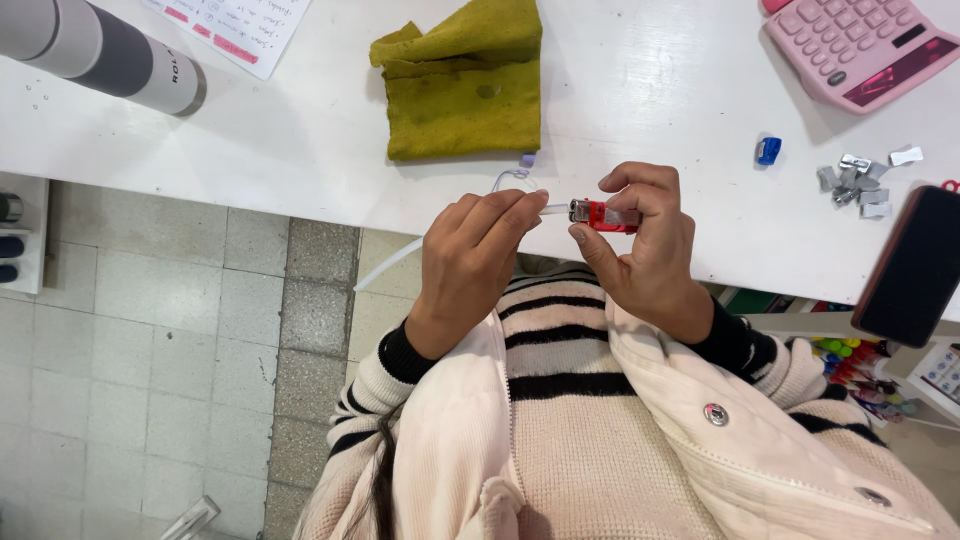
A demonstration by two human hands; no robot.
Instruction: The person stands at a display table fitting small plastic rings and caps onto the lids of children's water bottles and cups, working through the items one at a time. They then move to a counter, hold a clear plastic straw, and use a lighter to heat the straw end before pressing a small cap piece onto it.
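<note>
Left hand closed, fingertips pinching a thin white tube at its end; tube trails from the hand down-left past the counter edge over the tiled floor. Right hand closed around a red lighter, thumb under, fingers curled over the top; lighter's metal head meets the tube end, just right of the left hand's fingertips, at the counter's near edge. Beyond the lighter on the counter: folded mustard cloth, small blue piece to the lighter's right, pile of grey metal bits further right, dark phone, pink calculator far right
</note>
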